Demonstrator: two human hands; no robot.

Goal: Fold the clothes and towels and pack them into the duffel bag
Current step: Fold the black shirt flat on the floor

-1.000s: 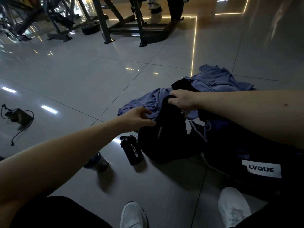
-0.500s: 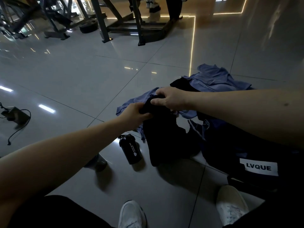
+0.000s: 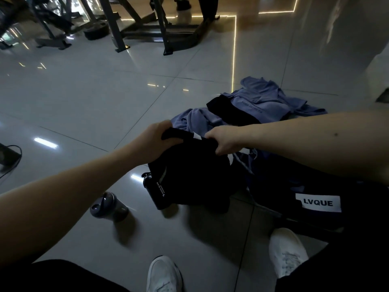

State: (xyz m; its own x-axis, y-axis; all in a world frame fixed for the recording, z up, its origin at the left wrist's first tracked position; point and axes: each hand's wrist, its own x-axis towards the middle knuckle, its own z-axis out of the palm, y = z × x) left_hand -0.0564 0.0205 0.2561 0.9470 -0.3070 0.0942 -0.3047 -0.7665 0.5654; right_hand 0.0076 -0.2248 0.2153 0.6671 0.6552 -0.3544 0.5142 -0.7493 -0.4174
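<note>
A black garment [image 3: 193, 178] hangs between my two hands above the tiled floor. My left hand [image 3: 155, 142] grips its upper left edge and my right hand [image 3: 223, 141] grips its upper right edge. Behind it lies a pile of blue-grey clothes [image 3: 265, 102] mixed with another black piece [image 3: 227, 110]. The dark duffel bag [image 3: 294, 190] with a white LVQUE label sits at the right, under my right forearm.
A black shaker bottle [image 3: 156, 194] lies partly under the hanging garment; a grey bottle [image 3: 109, 206] lies to its left. My white shoes [image 3: 163, 275] are at the bottom. Gym machine frames [image 3: 160, 28] stand at the back. A cabled device [image 3: 8, 154] sits at far left.
Both hands have lifted the black garment off the pile and moved apart along its top edge, spreading it. The garment now hangs nearer to me, covering part of the black bottle.
</note>
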